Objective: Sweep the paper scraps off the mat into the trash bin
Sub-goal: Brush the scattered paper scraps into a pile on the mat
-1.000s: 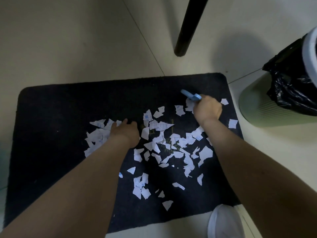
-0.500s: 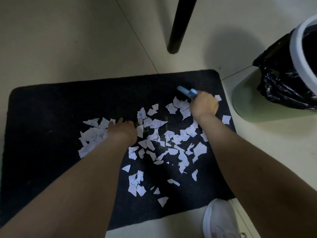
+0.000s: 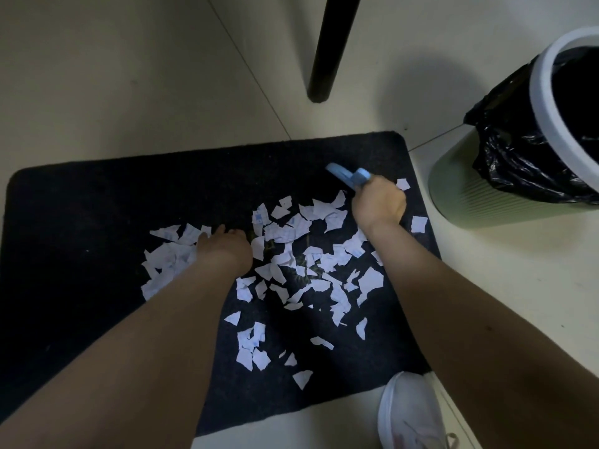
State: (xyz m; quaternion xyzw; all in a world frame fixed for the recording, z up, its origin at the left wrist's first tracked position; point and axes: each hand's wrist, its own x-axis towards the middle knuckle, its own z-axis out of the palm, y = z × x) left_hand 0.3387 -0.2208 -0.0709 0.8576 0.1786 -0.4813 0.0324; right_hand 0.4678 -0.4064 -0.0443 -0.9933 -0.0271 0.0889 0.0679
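Observation:
Several white paper scraps (image 3: 291, 234) lie scattered over the middle and right of a black mat (image 3: 81, 222) on the floor. My left hand (image 3: 223, 246) rests among the scraps at the mat's middle, its fingers curled down onto the mat and mostly hidden behind the wrist. My right hand (image 3: 379, 202) grips a light blue tool handle (image 3: 346, 176) near the mat's far right edge; the tool's working end is hidden under the hand. The green trash bin (image 3: 460, 196) with a white rim and black bag stands on the floor right of the mat.
A black furniture leg (image 3: 327, 59) stands on the cream tile floor beyond the mat. My white shoe (image 3: 411, 416) sits at the mat's near right corner. Two scraps (image 3: 418, 223) lie close to the mat's right edge beside the bin.
The view has shifted, so mat and bin sit lower and further left in frame. Both hands stay in about the same spots on the mat, and the scraps look unchanged.

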